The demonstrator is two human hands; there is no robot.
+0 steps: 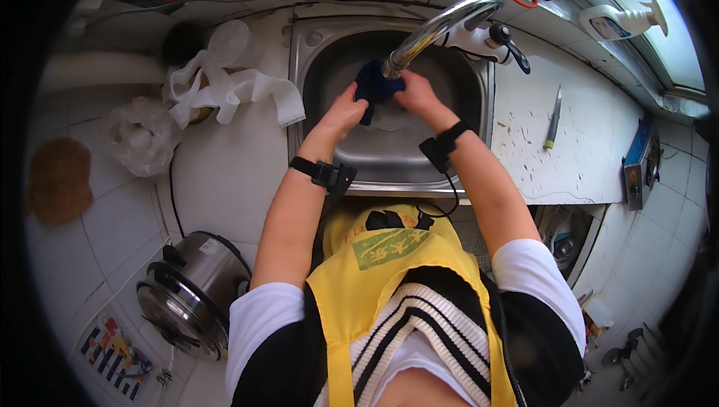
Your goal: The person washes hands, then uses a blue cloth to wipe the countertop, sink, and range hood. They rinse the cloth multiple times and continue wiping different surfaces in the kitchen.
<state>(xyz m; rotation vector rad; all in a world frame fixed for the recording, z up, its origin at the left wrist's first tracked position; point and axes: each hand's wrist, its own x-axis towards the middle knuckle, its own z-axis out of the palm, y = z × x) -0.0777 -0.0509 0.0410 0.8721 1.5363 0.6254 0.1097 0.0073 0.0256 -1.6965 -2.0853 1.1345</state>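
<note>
A dark blue cloth [375, 88] is bunched between my two hands, over the basin of a stainless steel sink [387, 168]. My left hand [344, 112] grips its left side, thumb on top. On the other side my right hand [418, 92] holds the cloth's right edge, partly behind the spout. The chrome faucet [449, 19] arches over from the upper right, and its outlet hides part of the cloth. Whether water is running cannot be made out. Black straps with small devices circle both wrists.
A knife [554, 118] lies among scraps on the right counter, near a gas stove [641, 165]. Left of the sink are a white paper strip [264, 89] and a plastic bag [140, 137]. A metal electric cooker [194, 289] stands lower left. A spray bottle [618, 22] rests by the window.
</note>
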